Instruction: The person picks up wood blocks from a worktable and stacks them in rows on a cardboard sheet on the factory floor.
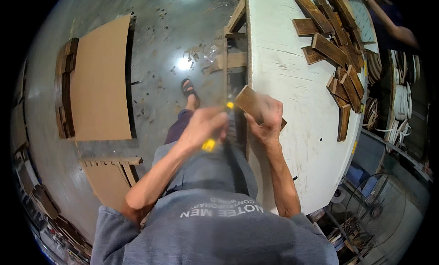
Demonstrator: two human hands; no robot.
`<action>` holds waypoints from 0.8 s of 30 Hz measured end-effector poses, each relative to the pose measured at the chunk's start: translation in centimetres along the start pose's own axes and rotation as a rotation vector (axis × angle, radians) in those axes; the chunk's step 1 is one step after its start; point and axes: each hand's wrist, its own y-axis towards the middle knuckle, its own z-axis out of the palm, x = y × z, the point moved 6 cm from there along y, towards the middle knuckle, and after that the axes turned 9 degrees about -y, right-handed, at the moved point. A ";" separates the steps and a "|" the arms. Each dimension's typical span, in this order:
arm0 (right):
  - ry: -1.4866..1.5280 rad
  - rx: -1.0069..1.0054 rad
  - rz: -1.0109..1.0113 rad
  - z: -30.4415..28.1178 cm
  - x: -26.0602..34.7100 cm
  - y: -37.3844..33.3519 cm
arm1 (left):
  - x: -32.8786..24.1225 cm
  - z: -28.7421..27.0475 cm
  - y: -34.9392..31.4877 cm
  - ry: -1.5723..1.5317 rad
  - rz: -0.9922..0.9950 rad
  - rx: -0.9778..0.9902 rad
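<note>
My left hand [202,126] is closed round a yellow-and-black hand tool [209,145]. Motion smears both, so the tool's exact kind does not show; a yellow part also shows beyond the fingers, close to the wood. At the table's left edge, my right hand [270,115] grips a flat brown wooden piece [248,101], thumb on the near side and fingers over the top. The piece is tilted, its far end pointing away from me. A bit of brown wood [284,124] pokes out to the right of that hand; whether it is a separate piece, I cannot tell.
Several brown wooden pieces [329,50] lie heaped on the far right of the scuffed white table [292,173]. Another person's arm [388,22] reaches in beyond them. A large tan board [100,82] stands left, a fan [376,211] lower right. Scraps litter the floor [155,50].
</note>
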 end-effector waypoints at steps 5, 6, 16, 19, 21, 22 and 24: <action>-0.032 -0.031 -0.032 -0.2 0.5 0.4 | 0.0 1.9 -1.3 -0.059 -0.030 0.003; -0.028 -0.026 -0.033 -0.2 0.4 0.4 | 0.1 2.0 -1.2 -0.062 -0.025 -0.011; -0.058 -0.023 -0.035 -0.2 1.0 1.0 | -0.1 2.0 -1.9 -0.057 -0.036 -0.080; -0.067 -0.017 -0.038 -0.2 0.9 0.9 | 0.0 1.9 -1.9 -0.059 -0.046 -0.066; -0.065 -0.014 -0.041 -0.1 0.7 0.9 | -0.1 2.0 -1.9 -0.055 -0.063 -0.062; -0.059 -0.014 -0.042 -0.1 0.6 0.9 | -0.1 2.0 -1.9 -0.049 -0.064 -0.064; -0.053 -0.009 -0.039 0.0 0.5 0.8 | -0.1 2.0 -1.8 -0.060 -0.074 -0.066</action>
